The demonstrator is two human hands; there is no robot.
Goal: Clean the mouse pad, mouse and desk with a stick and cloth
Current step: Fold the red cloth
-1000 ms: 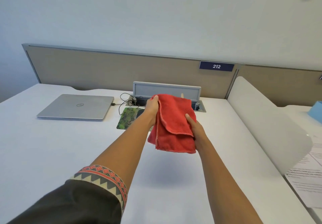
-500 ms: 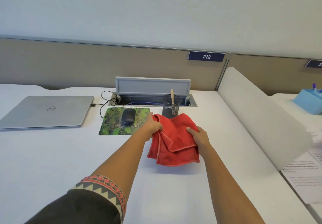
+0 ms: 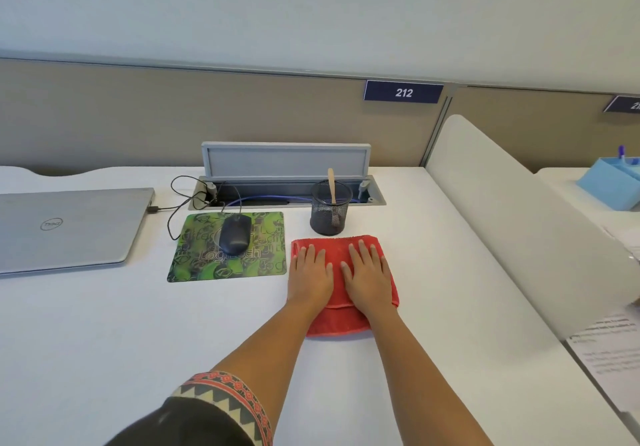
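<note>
Fingers (image 3: 362, 252) straight, flat on red cloth (image 3: 337, 321)

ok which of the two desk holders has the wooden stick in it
The black mesh cup just behind the red cloth; the stick stands in it. The blue organiser sits apart on the neighbouring desk.

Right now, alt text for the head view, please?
Left hand and right hand lie flat on a red cloth on the white desk, beside a green mouse pad with a black mouse; a wooden stick stands in a mesh cup behind.
</note>
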